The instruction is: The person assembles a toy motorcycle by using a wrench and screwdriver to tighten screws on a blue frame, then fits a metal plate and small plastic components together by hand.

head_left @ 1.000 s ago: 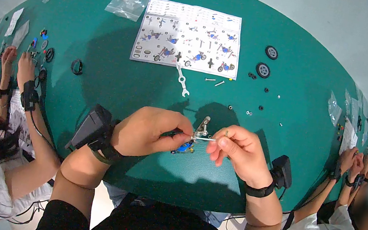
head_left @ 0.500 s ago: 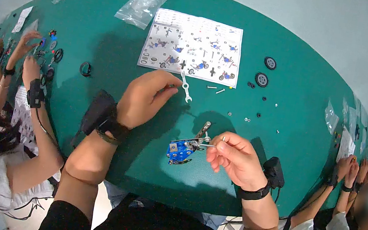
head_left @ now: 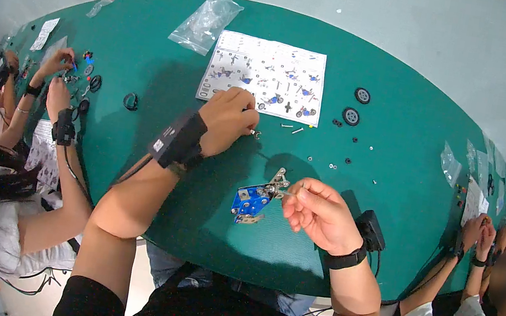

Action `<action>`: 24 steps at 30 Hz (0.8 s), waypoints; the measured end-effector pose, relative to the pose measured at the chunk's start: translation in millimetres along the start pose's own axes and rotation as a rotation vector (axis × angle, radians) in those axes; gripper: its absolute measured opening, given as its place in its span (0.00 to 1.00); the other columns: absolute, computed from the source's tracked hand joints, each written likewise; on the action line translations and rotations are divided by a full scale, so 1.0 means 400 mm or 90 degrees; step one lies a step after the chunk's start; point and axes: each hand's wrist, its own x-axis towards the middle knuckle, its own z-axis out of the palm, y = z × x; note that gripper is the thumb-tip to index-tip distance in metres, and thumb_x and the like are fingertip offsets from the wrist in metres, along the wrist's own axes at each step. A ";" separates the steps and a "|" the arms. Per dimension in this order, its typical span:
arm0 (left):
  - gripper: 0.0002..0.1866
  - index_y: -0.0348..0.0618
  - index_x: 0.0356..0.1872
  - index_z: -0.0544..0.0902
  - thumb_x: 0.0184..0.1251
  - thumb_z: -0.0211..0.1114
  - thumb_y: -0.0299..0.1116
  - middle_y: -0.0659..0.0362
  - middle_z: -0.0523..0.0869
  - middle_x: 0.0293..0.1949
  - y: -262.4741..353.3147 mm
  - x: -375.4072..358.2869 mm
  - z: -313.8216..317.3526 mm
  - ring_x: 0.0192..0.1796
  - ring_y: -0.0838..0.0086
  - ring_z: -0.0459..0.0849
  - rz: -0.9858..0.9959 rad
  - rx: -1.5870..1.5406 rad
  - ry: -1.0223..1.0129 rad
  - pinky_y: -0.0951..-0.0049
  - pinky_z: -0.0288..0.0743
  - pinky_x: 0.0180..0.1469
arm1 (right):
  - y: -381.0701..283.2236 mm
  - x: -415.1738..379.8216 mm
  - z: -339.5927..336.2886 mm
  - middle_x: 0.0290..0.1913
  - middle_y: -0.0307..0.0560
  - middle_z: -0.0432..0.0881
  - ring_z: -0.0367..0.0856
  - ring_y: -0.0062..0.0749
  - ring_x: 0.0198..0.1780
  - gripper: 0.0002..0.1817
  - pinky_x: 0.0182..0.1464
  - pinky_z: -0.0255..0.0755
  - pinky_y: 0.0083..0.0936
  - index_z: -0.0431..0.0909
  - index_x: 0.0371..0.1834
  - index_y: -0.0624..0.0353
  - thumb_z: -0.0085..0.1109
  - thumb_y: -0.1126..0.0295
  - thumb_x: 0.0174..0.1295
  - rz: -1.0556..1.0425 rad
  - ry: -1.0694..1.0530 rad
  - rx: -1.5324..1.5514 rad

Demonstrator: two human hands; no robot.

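Table [head_left: 413,158], one, green; all items below are carried on or above it.

Picture sheet [head_left: 269,67], one; laid face up toward the far edge, presumably so it can be consulted.

Clear bag [head_left: 207,23], one; left at the sheet's far left corner, apparently out of the way.

Left hand [head_left: 229,119]; lowered over the sheet's near edge, fingers bent; whether they are closed on the wrench beneath cannot be told.

Right hand [head_left: 324,213]; thumb and finger clamped on the rod, seemingly to keep it lined up.

Blue model [head_left: 250,202], one; located toward the table's near edge, its metal end met by the rod; whether it is propped or lifted cannot be told.

Wrench [head_left: 256,134], one; mostly covered.

Wheels [head_left: 351,116], two; grouped beyond the sheet's right edge, likely for easy finding.

Thin metal rod [head_left: 289,194], one.

Screws [head_left: 297,131], two; placed by the sheet's near right corner.
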 end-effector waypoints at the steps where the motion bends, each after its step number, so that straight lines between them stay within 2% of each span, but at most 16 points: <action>1: 0.09 0.44 0.29 0.74 0.46 0.66 0.28 0.58 0.75 0.37 -0.003 0.000 0.005 0.44 0.61 0.73 -0.016 -0.007 -0.017 0.64 0.68 0.43 | 0.000 -0.001 0.000 0.31 0.43 0.79 0.77 0.22 0.29 0.10 0.31 0.71 0.18 0.74 0.35 0.60 0.49 0.64 0.66 -0.002 -0.001 0.000; 4: 0.09 0.43 0.31 0.74 0.50 0.64 0.27 0.56 0.75 0.40 -0.019 -0.008 0.024 0.38 0.57 0.75 -0.003 -0.017 -0.037 0.62 0.70 0.39 | -0.003 -0.001 0.008 0.29 0.47 0.78 0.78 0.23 0.26 0.09 0.28 0.73 0.15 0.72 0.34 0.63 0.47 0.68 0.66 -0.016 0.028 0.019; 7: 0.03 0.41 0.32 0.74 0.58 0.59 0.25 0.57 0.77 0.37 0.016 -0.014 -0.006 0.30 0.64 0.77 -0.231 -0.109 0.005 0.67 0.71 0.33 | -0.001 0.000 0.000 0.29 0.47 0.78 0.78 0.23 0.26 0.09 0.28 0.73 0.15 0.72 0.35 0.63 0.47 0.68 0.66 -0.030 0.022 0.020; 9: 0.01 0.41 0.33 0.74 0.62 0.55 0.24 0.60 0.78 0.32 0.056 -0.029 -0.020 0.26 0.71 0.76 -0.370 -0.385 0.172 0.73 0.70 0.30 | -0.002 0.002 0.004 0.30 0.47 0.78 0.77 0.23 0.26 0.09 0.28 0.73 0.15 0.72 0.34 0.63 0.47 0.67 0.66 -0.034 0.028 0.044; 12: 0.07 0.42 0.35 0.75 0.67 0.47 0.23 0.66 0.75 0.25 0.101 -0.059 -0.046 0.27 0.84 0.74 -0.418 -0.529 0.233 0.82 0.68 0.29 | 0.004 0.005 -0.006 0.31 0.45 0.79 0.78 0.23 0.29 0.09 0.32 0.73 0.17 0.73 0.36 0.61 0.48 0.66 0.66 -0.064 0.000 0.079; 14: 0.09 0.42 0.36 0.76 0.68 0.46 0.25 0.66 0.75 0.25 0.110 -0.095 -0.019 0.27 0.83 0.73 -0.406 -0.524 0.217 0.82 0.68 0.29 | 0.007 0.008 -0.010 0.32 0.44 0.79 0.78 0.24 0.31 0.10 0.34 0.73 0.18 0.73 0.37 0.60 0.49 0.65 0.66 -0.083 -0.012 0.100; 15: 0.11 0.41 0.39 0.77 0.69 0.44 0.26 0.65 0.78 0.29 0.122 -0.111 -0.014 0.30 0.83 0.75 -0.422 -0.607 0.147 0.83 0.70 0.33 | 0.007 0.008 -0.009 0.33 0.44 0.79 0.78 0.24 0.31 0.10 0.34 0.73 0.19 0.73 0.37 0.60 0.49 0.65 0.66 -0.089 -0.008 0.110; 18: 0.10 0.39 0.43 0.77 0.63 0.52 0.22 0.64 0.81 0.35 0.210 -0.108 -0.007 0.36 0.84 0.76 -0.532 -0.984 0.117 0.85 0.69 0.38 | 0.012 0.006 -0.008 0.34 0.45 0.79 0.78 0.25 0.32 0.09 0.36 0.74 0.20 0.73 0.38 0.60 0.48 0.65 0.66 -0.111 -0.024 0.141; 21: 0.11 0.39 0.45 0.77 0.61 0.59 0.23 0.64 0.81 0.40 0.289 -0.095 -0.002 0.41 0.85 0.76 -0.428 -0.822 0.104 0.82 0.70 0.44 | 0.025 0.007 0.003 0.36 0.46 0.79 0.78 0.26 0.35 0.09 0.38 0.74 0.22 0.73 0.39 0.58 0.47 0.65 0.67 -0.129 -0.065 0.173; 24: 0.13 0.39 0.46 0.78 0.59 0.63 0.25 0.64 0.81 0.42 0.317 -0.079 -0.006 0.44 0.86 0.76 -0.414 -0.923 0.109 0.80 0.70 0.47 | 0.034 0.004 0.005 0.39 0.46 0.78 0.78 0.28 0.39 0.08 0.42 0.73 0.24 0.72 0.42 0.57 0.46 0.66 0.67 -0.138 -0.102 0.196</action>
